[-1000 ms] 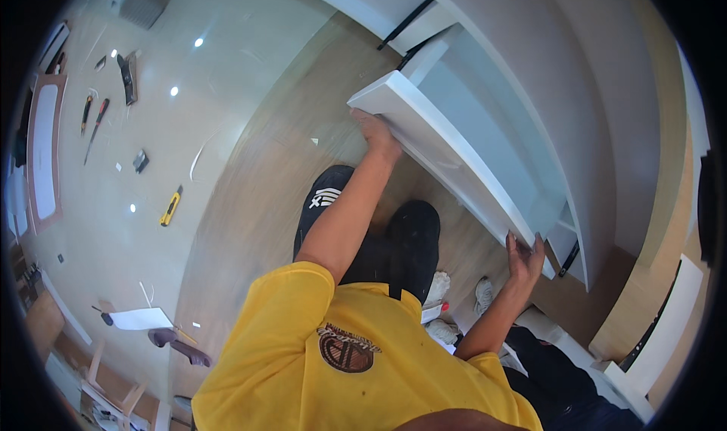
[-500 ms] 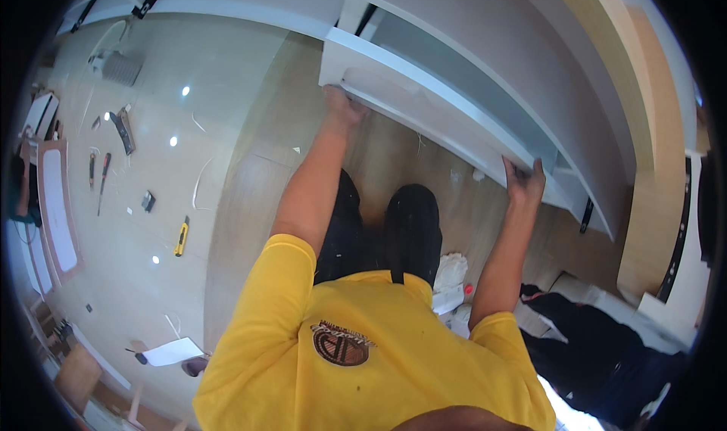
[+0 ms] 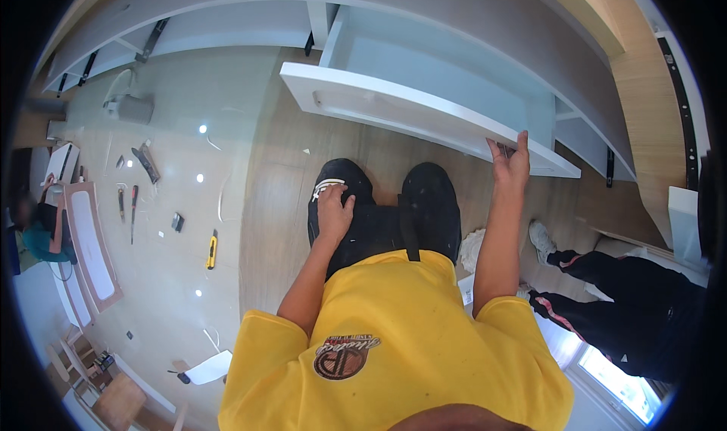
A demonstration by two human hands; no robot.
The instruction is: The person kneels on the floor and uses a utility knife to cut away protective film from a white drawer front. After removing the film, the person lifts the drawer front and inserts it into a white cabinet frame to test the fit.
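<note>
A white drawer is pulled partway out of a long, low cabinet, and its inside shows from above. My right hand grips the white drawer front near its right end, with fingers reaching to the top edge. My left hand lies on my left knee, fingers loosely apart and away from the drawer. White curved marks show on the dark trouser knee just beyond those fingers; I cannot tell whether they are print or loose pieces.
On the floor to the left lie a yellow utility knife, a screwdriver and a dark metal rail piece. A person in dark trousers is close on my right. Another person is at the far left by a framed panel.
My left hand has let go of the drawer front's left end and dropped back to my knee. The drawer now stands further out, while my right hand stays on its front.
</note>
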